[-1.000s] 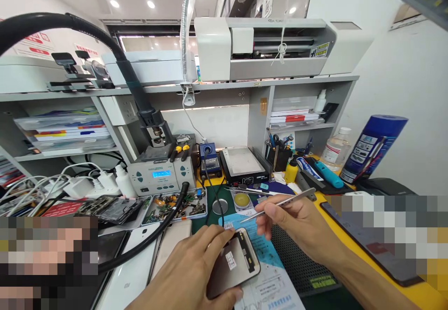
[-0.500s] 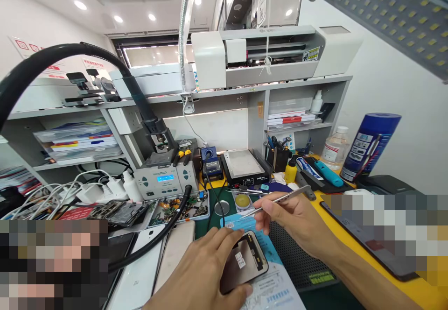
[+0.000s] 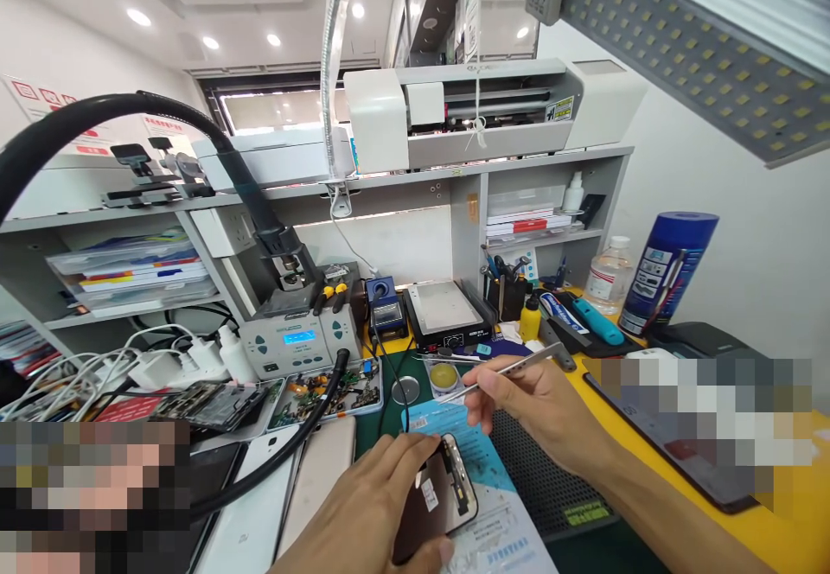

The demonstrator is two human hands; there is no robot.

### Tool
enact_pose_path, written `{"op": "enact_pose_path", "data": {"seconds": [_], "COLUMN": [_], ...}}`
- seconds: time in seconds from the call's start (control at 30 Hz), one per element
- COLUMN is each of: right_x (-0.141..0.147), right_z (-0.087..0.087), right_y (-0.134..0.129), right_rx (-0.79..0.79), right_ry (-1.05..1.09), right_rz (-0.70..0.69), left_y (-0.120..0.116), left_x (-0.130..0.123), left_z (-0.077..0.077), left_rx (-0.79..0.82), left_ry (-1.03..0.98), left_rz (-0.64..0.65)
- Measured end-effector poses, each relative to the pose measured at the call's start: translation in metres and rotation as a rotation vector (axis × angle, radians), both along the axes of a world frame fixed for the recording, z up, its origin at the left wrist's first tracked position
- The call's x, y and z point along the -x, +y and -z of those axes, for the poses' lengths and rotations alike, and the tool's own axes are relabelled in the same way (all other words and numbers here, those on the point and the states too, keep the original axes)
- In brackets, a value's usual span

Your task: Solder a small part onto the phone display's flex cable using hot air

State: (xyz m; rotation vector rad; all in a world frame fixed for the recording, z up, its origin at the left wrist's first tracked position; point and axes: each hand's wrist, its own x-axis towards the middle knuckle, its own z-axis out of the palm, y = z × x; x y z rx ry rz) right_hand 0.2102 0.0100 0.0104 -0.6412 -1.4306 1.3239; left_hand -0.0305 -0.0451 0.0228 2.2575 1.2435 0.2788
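My left hand (image 3: pixel 369 500) is closed around a phone screen panel (image 3: pixel 437 518), thumb on the near edge and fingers over the far edge. The panel's back faces up, showing a white label and a strip of small parts along its right end. In my right hand (image 3: pixel 535 401) is a pair of metal tweezers (image 3: pixel 541 354), pinched between thumb and fingers. Their tips point left, beyond the panel and apart from it. Beneath the panel lies a blue and white printed sheet (image 3: pixel 512 518).
A tray of small circuit parts (image 3: pixel 328 392) sits before the hot air station (image 3: pixel 302 339). Phones (image 3: pixel 259 492) lie left of my left hand, with a black hose across them. A perforated black mat (image 3: pixel 551 487) is under my right forearm. A yellow bottle (image 3: pixel 530 322) stands behind.
The view has shifted slightly. The panel appears a little lower and further left, tilted slightly differently, with light catching its strip of parts. Both hands keep their holds.
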Motion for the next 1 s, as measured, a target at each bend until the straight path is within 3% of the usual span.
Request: {"op": "enact_pose_path", "data": {"seconds": [0.33,0.43,0.5,0.57,0.63,0.77,0.87,1.0], "right_x": [0.0,0.001,0.002,0.004,0.007,0.012,0.013,0.014], "right_z": [0.001,0.001,0.0,-0.001,-0.002,-0.002,0.0,0.001], "right_y": [-0.001,-0.002,-0.004,-0.008,-0.012,-0.019,-0.02,-0.019], "right_rx": [-0.009,-0.009,-0.006,-0.005,-0.005,0.017,0.033,0.038], "right_ry": [-0.007,-0.015,-0.025,-0.037,-0.049,-0.061,-0.093,-0.139], "right_rz": [-0.007,-0.015,-0.025,-0.043,-0.067,-0.113,-0.134,-0.139], "left_y": [0.002,0.0,-0.001,0.0,0.002,0.006,0.008,0.009], "left_x": [0.005,0.01,0.011,0.008,0.004,-0.003,-0.004,-0.002], "left_z": [-0.007,-0.006,-0.004,-0.002,-0.001,0.001,0.001,0.002], "left_rx": [0.079,-0.036,-0.072,0.078,0.331,0.668,0.794,0.844], "left_ry": [0.041,-0.112,-0.336,-0.628,-0.848,-1.022,-1.112,-1.162], "left_rz": [-0.038,-0.107,-0.184,-0.28,-0.361,-0.426,-0.434,-0.434]}}
